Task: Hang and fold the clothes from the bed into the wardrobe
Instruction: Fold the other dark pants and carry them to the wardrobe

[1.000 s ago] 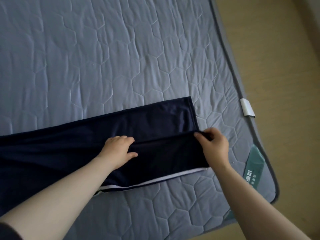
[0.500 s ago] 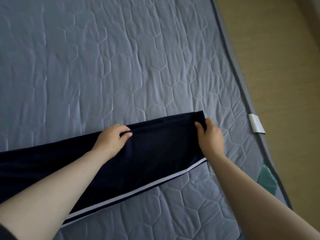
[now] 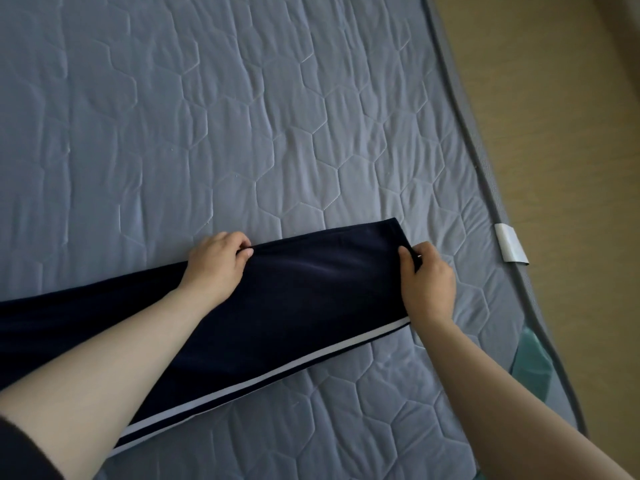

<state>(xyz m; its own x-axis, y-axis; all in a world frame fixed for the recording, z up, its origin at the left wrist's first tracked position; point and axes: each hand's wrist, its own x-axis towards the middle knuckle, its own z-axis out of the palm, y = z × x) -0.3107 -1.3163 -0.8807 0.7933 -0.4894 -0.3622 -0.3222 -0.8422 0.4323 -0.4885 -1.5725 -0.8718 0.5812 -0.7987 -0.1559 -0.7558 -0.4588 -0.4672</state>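
Dark navy trousers (image 3: 311, 299) with a white side stripe lie flat across the grey quilted mattress (image 3: 242, 133), one leg folded over the other. My left hand (image 3: 218, 265) pinches the far edge of the upper leg partway along it. At the leg's hem end, my right hand (image 3: 427, 282) grips the fabric between thumb and fingers. The trousers run off the left edge of the view under my left forearm.
The mattress edge (image 3: 485, 188) curves down the right side, with tan floor (image 3: 571, 133) beyond it. A white tag (image 3: 510, 247) sits on that edge, and a green label (image 3: 533, 362) shows lower down.
Both hands carried the upper trouser leg away from me until its far edge met the lower leg's far edge. The white stripe along the near edge now shows in full.
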